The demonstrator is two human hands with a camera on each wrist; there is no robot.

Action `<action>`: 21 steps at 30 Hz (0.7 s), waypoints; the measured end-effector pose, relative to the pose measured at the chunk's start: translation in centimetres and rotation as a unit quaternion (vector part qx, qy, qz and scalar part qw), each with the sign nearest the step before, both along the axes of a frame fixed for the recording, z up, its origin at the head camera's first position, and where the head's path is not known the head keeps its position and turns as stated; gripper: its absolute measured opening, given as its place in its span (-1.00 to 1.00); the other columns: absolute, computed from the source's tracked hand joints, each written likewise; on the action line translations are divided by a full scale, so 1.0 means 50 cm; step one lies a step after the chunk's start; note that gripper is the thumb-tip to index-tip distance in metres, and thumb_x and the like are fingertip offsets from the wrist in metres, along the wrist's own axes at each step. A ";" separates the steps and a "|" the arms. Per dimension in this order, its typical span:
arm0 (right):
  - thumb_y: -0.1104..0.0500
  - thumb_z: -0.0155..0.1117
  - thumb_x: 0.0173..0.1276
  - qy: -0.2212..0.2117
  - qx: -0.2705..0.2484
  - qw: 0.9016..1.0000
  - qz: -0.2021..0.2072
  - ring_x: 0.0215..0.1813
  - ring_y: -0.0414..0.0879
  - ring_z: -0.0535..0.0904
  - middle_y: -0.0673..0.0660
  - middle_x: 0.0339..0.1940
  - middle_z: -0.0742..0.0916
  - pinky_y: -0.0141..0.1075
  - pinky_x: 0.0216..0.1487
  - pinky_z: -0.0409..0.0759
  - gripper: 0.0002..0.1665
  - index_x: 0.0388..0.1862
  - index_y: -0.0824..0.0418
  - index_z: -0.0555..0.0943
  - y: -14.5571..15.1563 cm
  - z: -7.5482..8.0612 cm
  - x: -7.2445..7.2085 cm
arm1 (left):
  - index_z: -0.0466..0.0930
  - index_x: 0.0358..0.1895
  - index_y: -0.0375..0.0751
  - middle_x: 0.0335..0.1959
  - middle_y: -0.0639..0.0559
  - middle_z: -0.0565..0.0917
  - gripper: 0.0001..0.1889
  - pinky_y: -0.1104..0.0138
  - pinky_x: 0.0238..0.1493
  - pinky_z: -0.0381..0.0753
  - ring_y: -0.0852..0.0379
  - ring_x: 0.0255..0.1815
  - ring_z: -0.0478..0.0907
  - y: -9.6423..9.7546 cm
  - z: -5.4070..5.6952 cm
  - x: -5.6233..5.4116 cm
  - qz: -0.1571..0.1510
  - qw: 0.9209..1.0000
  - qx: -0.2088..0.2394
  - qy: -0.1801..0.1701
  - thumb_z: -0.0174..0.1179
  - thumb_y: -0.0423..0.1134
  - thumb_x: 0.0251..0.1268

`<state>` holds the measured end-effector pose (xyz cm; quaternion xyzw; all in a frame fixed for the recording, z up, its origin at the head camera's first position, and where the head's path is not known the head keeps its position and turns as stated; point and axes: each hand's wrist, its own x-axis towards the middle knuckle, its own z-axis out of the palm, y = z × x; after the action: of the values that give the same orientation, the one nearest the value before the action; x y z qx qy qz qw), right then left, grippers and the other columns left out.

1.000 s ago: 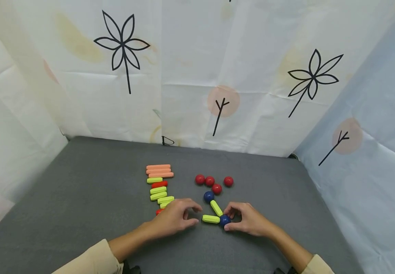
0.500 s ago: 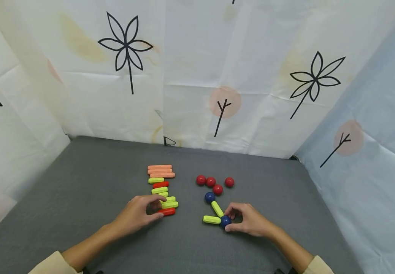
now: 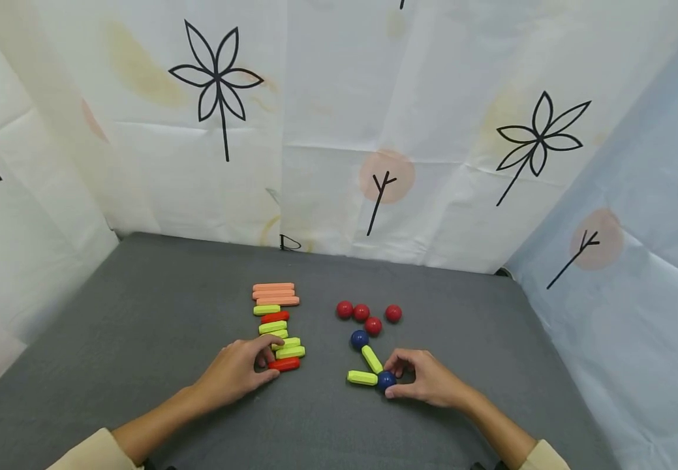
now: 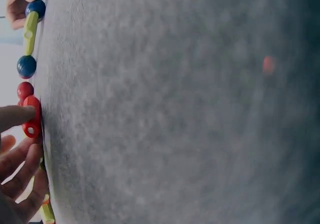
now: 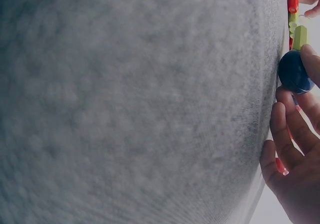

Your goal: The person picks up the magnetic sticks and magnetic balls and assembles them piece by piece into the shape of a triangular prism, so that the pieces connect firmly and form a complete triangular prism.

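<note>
My left hand (image 3: 234, 371) is at the near end of a column of short rods, its thumb and fingers pinching a red rod (image 3: 284, 364). In the left wrist view the thumb overlaps this red rod (image 4: 32, 116), fingertips by its other end. My right hand (image 3: 427, 378) pinches a blue ball (image 3: 386, 380) between thumb and fingers, seen close in the right wrist view (image 5: 296, 71). Two yellow rods fan out from that ball: one yellow rod (image 3: 362, 378) points left, the other yellow rod (image 3: 372, 359) runs up to a second blue ball (image 3: 359, 339).
Several yellow rods (image 3: 273, 327) and another red rod (image 3: 275, 317) lie in the column, with longer orange rods (image 3: 274, 294) at its far end. Several red balls (image 3: 373, 326) sit beyond the second blue ball. A printed cloth (image 3: 327, 196) hangs behind the grey table (image 3: 186, 294).
My left hand has moved left, from beside the left-pointing yellow rod to the near red rod, where its thumb and fingers have closed in. My right hand stays at the blue ball.
</note>
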<state>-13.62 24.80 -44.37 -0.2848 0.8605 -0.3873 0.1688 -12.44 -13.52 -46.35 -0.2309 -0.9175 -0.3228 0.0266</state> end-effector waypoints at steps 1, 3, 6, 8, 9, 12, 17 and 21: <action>0.04 0.52 0.21 0.000 -0.001 1.000 0.000 -0.17 -0.10 0.57 -0.07 -0.25 0.66 -0.33 -0.13 0.55 -0.65 -0.11 0.11 0.63 -0.001 0.000 0.000 | 0.62 0.05 -0.07 -0.42 0.34 0.59 -0.54 0.37 -0.35 0.51 0.43 -0.42 0.48 0.002 0.001 0.002 -0.002 1.000 0.004 0.003 0.52 -0.25 0.03; 0.05 0.52 0.20 -0.001 -0.002 1.000 0.000 -0.17 -0.09 0.57 -0.07 -0.25 0.66 -0.32 -0.13 0.55 -0.65 -0.11 0.12 0.62 -0.001 0.001 0.000 | 0.61 0.07 -0.07 -0.43 0.34 0.58 -0.54 0.38 -0.36 0.51 0.43 -0.43 0.48 0.010 0.005 0.006 -0.009 1.000 0.015 0.006 0.51 -0.26 0.05; 0.05 0.53 0.20 0.001 -0.003 1.000 0.000 -0.17 -0.08 0.58 -0.07 -0.25 0.66 -0.32 -0.12 0.56 -0.65 -0.12 0.12 0.62 -0.002 0.000 0.001 | 0.61 0.08 -0.06 -0.43 0.35 0.58 -0.55 0.39 -0.35 0.50 0.42 -0.44 0.47 0.032 0.013 0.011 -0.012 0.999 0.031 0.010 0.50 -0.24 0.08; 0.05 0.53 0.20 0.001 -0.003 1.000 -0.001 -0.17 -0.07 0.58 -0.07 -0.25 0.66 -0.31 -0.12 0.55 -0.66 -0.12 0.11 0.62 -0.002 0.000 0.001 | 0.61 0.07 -0.07 -0.44 0.35 0.58 -0.56 0.38 -0.34 0.51 0.41 -0.44 0.48 0.052 0.018 0.011 -0.009 0.999 0.046 0.005 0.50 -0.22 0.09; 0.05 0.53 0.20 0.001 -0.002 1.000 -0.001 -0.17 -0.07 0.58 -0.07 -0.25 0.66 -0.31 -0.12 0.56 -0.66 -0.12 0.11 0.62 -0.002 0.000 0.001 | 0.62 0.07 -0.07 -0.44 0.35 0.58 -0.56 0.39 -0.34 0.51 0.41 -0.44 0.48 0.063 0.020 0.010 -0.006 0.999 0.051 0.003 0.50 -0.21 0.09; 0.05 0.53 0.20 -0.001 0.001 1.000 -0.002 -0.17 -0.09 0.58 -0.08 -0.25 0.66 -0.31 -0.12 0.55 -0.66 -0.12 0.11 0.62 -0.002 0.000 0.001 | 0.62 0.05 -0.10 -0.46 0.36 0.60 -0.58 0.40 -0.36 0.52 0.41 -0.46 0.49 0.097 0.026 0.006 0.002 0.997 0.077 -0.009 0.49 -0.20 0.11; 0.05 0.52 0.21 -0.006 0.005 1.000 0.001 -0.18 -0.12 0.57 -0.08 -0.26 0.66 -0.32 -0.13 0.55 -0.66 -0.12 0.12 0.61 -0.002 0.001 -0.002 | 0.63 0.02 -0.16 -0.47 0.32 0.65 -0.60 0.42 -0.40 0.54 0.41 -0.51 0.50 0.153 0.029 -0.001 0.002 0.992 0.125 -0.023 0.49 -0.20 0.11; 0.06 0.52 0.21 -0.011 0.010 1.000 0.000 -0.18 -0.13 0.56 -0.07 -0.26 0.65 -0.33 -0.13 0.54 -0.66 -0.13 0.12 0.61 -0.001 0.001 -0.005 | 0.63 0.00 -0.19 -0.48 0.27 0.67 -0.61 0.42 -0.40 0.54 0.39 -0.51 0.51 0.186 0.023 -0.015 0.002 0.990 0.137 -0.031 0.49 -0.21 0.11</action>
<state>-13.87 24.72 -44.30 -0.2788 0.8624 -0.3819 0.1809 -13.18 -4.21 -45.22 -0.2129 -0.8656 -0.4522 0.0298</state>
